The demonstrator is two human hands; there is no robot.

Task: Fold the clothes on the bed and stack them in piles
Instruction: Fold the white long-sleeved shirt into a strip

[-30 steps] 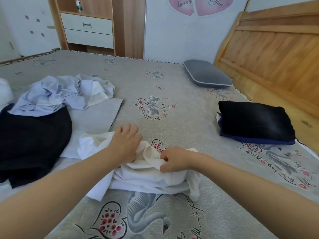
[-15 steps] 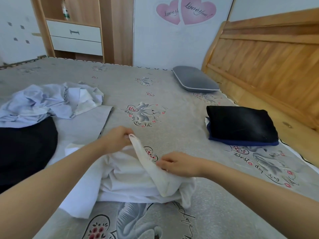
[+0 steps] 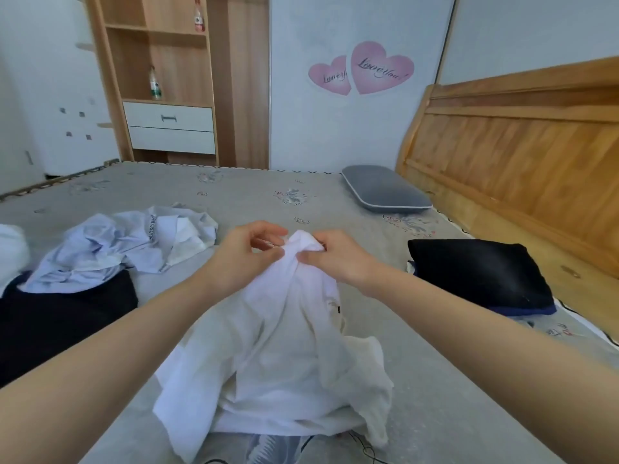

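A white garment (image 3: 278, 356) hangs from both hands above the grey bed (image 3: 254, 192), its lower part still bunched on the mattress. My left hand (image 3: 241, 256) and my right hand (image 3: 335, 259) pinch its top edge side by side at the centre of the view. A crumpled light-blue shirt (image 3: 127, 242) lies to the left, partly over a black garment (image 3: 57, 316). A folded pile, black on top of dark blue (image 3: 479, 272), sits to the right near the headboard.
A grey pillow (image 3: 385, 192) lies at the far right of the bed. The wooden headboard (image 3: 522, 169) runs along the right side. A wooden shelf unit with white drawers (image 3: 170, 127) stands beyond the bed. Something white (image 3: 10, 252) sits at the left edge.
Both hands have risen from the mattress, lifting the white garment by its top edge. The hands came close together. The view tilted upward.
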